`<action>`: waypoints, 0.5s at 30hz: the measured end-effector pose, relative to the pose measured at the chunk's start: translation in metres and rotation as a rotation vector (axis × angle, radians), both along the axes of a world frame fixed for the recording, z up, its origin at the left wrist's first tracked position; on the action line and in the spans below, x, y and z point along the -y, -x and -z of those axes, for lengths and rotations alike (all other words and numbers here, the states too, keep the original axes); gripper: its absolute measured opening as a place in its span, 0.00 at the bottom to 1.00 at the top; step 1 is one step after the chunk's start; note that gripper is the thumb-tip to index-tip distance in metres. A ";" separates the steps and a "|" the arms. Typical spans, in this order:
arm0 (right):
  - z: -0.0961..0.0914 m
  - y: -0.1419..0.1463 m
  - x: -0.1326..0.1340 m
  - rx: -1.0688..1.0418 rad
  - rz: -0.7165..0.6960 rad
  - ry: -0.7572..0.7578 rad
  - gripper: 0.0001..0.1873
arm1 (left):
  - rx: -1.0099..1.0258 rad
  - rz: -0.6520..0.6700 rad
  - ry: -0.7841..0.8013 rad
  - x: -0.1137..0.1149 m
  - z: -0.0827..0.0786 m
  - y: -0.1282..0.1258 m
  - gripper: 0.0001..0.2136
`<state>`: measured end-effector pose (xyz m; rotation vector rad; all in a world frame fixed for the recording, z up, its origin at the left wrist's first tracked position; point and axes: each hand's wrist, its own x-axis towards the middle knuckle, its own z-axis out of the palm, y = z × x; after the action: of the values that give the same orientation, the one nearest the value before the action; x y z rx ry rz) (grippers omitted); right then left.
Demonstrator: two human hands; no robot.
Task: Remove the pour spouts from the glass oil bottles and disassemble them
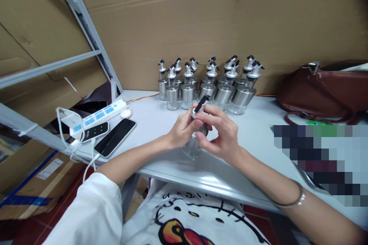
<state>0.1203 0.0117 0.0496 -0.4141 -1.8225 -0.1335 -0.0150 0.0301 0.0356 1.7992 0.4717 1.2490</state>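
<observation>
A single bottle (pixel 192 148) is held upright near the front edge of the surface (pixel 161 116), directly before the body. Its clear glass base appears to rest on the surface, so the weight is carried there rather than by the fingers. The left hand (pixel 180 131) is closed round the upper body from one side. The right hand (pixel 222 134) is curled about the neck from the other, with thumb and fingers pinched just under the cap (pixel 200 106). The grip is thus gathered at the top, where the black spout lever stands tilted up. Whether the cap is fully seated cannot be told, since the joint is covered by fingers.

A cluster of like bottles (pixel 207 89) is kept at the back against the cardboard (pixel 201 19), probably out of the arms' way yet within reach. A power strip (pixel 97 116) and a phone (pixel 115 137) are set off to the left. A brown bag (pixel 319 92) is set off to the right, so the middle is left for the hands.
</observation>
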 end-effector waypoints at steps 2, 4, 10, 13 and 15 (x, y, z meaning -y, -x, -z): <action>-0.001 -0.001 0.001 0.011 0.024 -0.007 0.19 | 0.001 -0.007 -0.033 0.000 0.001 0.000 0.25; -0.003 -0.003 0.002 0.034 0.049 -0.003 0.18 | -0.001 -0.010 -0.055 0.001 0.001 0.000 0.26; -0.011 -0.014 0.008 0.203 0.027 0.007 0.21 | -0.008 -0.024 0.009 0.008 -0.002 -0.002 0.29; -0.022 -0.017 0.017 0.256 -0.016 0.116 0.26 | 0.023 -0.065 0.059 0.010 -0.003 -0.001 0.29; -0.032 -0.021 0.022 0.003 -0.064 0.283 0.25 | 0.059 -0.095 0.092 0.009 -0.003 0.001 0.27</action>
<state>0.1415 -0.0100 0.0815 -0.5527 -1.8607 0.1704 -0.0157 0.0211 0.0384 1.6746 0.5780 1.3202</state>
